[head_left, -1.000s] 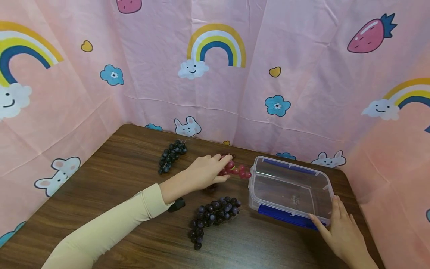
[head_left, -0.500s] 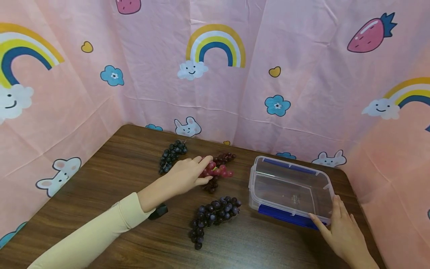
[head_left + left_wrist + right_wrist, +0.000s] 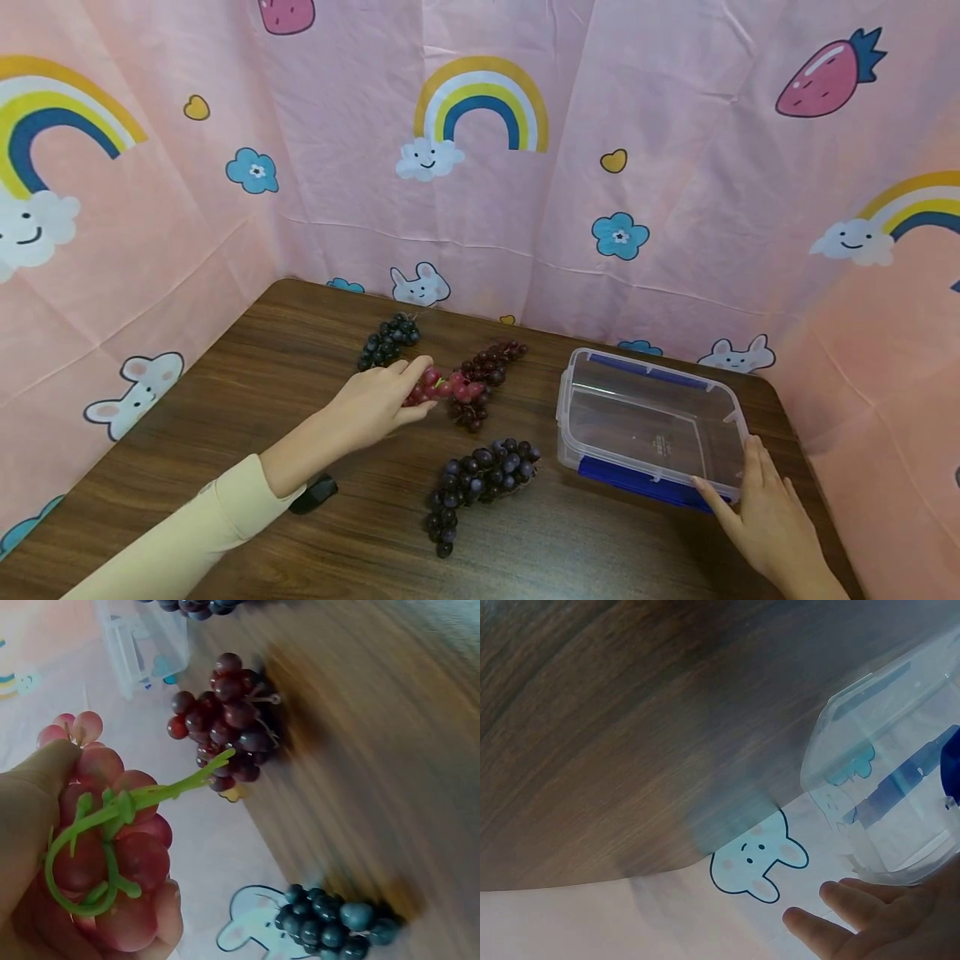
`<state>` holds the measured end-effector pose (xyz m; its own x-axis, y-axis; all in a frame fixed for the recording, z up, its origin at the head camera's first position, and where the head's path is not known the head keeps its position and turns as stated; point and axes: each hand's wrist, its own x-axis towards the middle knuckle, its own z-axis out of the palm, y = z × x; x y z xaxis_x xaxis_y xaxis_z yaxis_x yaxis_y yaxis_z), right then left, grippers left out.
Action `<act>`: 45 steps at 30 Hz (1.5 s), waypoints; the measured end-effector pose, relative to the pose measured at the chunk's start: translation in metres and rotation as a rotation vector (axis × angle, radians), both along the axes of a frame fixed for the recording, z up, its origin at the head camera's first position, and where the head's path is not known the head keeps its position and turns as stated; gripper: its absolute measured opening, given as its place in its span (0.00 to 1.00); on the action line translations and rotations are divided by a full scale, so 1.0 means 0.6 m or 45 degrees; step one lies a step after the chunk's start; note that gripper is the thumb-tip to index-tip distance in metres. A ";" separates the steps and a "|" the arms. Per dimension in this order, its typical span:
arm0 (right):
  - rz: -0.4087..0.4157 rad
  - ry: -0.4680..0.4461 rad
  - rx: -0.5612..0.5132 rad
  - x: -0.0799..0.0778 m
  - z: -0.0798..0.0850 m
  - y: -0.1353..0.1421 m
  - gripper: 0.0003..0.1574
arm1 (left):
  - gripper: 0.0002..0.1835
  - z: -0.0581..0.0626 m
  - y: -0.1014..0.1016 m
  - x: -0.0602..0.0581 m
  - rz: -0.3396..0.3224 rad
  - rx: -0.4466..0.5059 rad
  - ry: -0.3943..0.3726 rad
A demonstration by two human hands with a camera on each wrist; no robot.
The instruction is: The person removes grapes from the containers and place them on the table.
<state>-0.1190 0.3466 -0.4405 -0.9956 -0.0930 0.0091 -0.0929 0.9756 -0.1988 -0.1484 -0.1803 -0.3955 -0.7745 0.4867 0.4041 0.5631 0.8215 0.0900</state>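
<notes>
My left hand holds a bunch of pinkish-red grapes over the table, thumb on one side and fingers behind it. A curled green stem stands out from the bunch. My right hand rests at the near right corner of a clear plastic container with blue latches; thumb and fingers lie fairly straight along its edges. Seen from the right wrist, the fingers spread beside the container wall. Dark red grapes lie on the table just right of the held bunch.
Blackish-green grapes lie farther back on the left, beyond the left hand. Large dark purple grapes curve across the wooden table in front. A patterned pink cloth hangs behind and at both sides.
My left hand has moved left with the pinkish-red grapes, away from the container, uncovering the dark red grapes. My right hand and the container have stayed put.
</notes>
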 end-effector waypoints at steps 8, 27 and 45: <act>0.003 -0.007 -0.002 -0.001 -0.001 0.002 0.71 | 0.24 -0.011 -0.030 0.024 0.079 0.040 -0.177; -0.007 -0.013 -0.009 -0.001 0.001 0.000 0.71 | 0.23 -0.076 -0.093 0.058 0.237 0.129 -0.371; -0.015 0.012 -0.051 0.001 -0.002 0.001 0.70 | 0.22 -0.111 -0.110 0.057 0.320 0.146 -0.497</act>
